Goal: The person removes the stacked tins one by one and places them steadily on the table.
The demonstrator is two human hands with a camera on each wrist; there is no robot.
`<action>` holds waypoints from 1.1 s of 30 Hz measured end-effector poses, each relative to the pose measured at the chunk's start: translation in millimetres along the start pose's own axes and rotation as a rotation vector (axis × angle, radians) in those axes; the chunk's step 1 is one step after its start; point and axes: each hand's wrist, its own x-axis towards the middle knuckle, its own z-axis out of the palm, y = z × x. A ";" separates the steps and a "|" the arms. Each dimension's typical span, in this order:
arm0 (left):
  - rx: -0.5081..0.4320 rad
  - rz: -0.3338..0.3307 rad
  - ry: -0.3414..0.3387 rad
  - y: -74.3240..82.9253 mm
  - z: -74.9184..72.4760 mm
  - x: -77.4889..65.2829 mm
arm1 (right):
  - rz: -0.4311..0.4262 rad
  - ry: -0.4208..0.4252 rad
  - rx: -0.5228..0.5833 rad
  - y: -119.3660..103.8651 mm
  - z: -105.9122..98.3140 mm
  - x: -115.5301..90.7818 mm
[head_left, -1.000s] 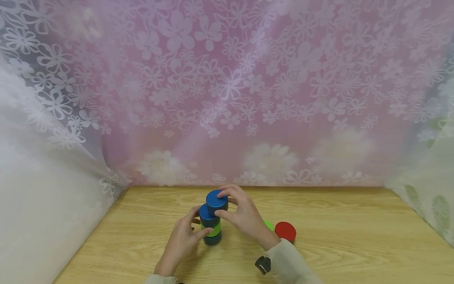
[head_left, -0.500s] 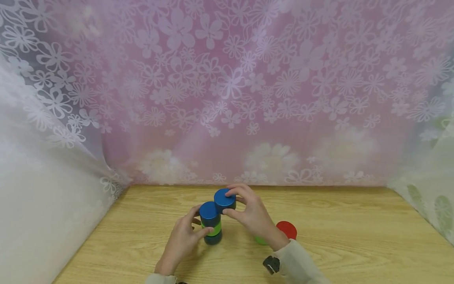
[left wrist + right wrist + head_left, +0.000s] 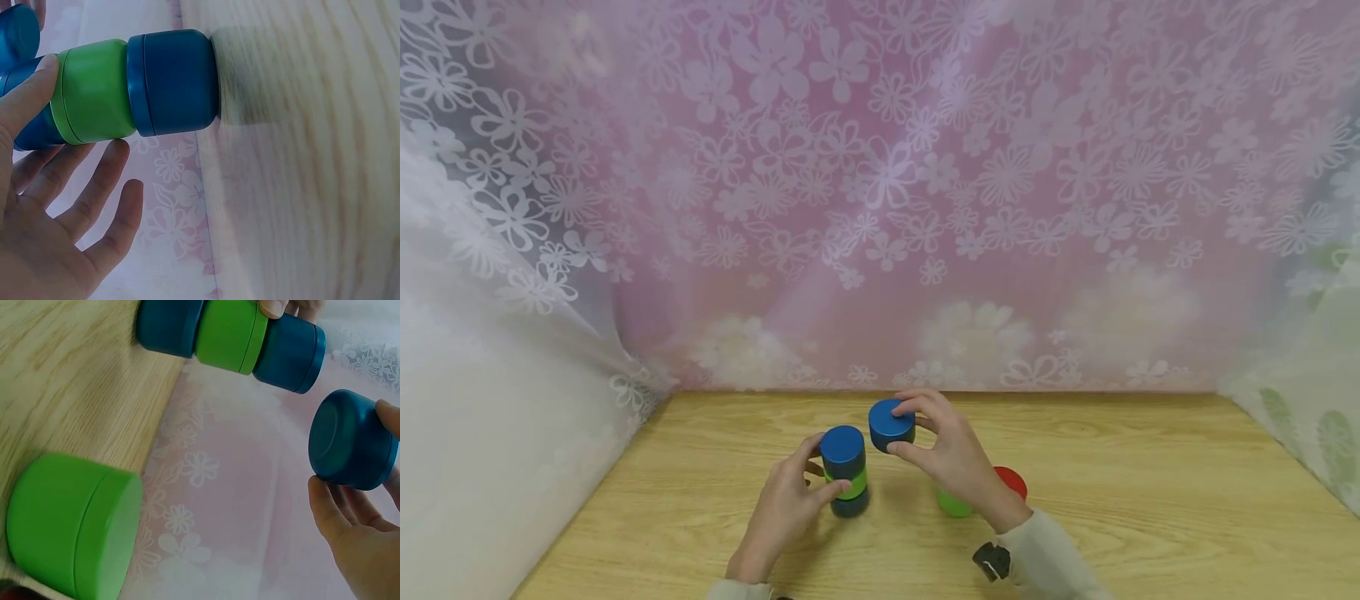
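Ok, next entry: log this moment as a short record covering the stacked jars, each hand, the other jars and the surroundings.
Stacked: bottom blue jar, middle green jar, top blue jar
Left hand: holds the stack from the side
Right hand: holds a raised blue jar, apart from the stack
Other jars: loose green jar and red jar, both partly hidden in the head view
Surface: wood-grain table
Backdrop: pink flower-patterned sheet

Spreads out as a pale, wood-grained table (image 3: 1120, 450). Carries, left of centre, a blue jar (image 3: 850, 507), the lowest in an upright stack (image 3: 843, 457); well apart to the right, a green jar (image 3: 955, 503); just right of that, partly hidden, a red jar (image 3: 1015, 481).
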 end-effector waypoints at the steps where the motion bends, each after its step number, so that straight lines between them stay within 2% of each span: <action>1: 0.000 0.003 0.002 -0.2 0.0 -0.1 | -0.002 0.001 -0.001 0.2 -1.0 -0.5; 24: -0.003 -0.003 0.010 -0.1 -1.1 -2.3 | 0.044 -0.002 -0.029 3.2 -14.7 -12.1; 33: -0.002 0.025 0.017 1.0 -0.3 -0.9 | 0.076 0.006 -0.041 7.8 -25.4 -17.5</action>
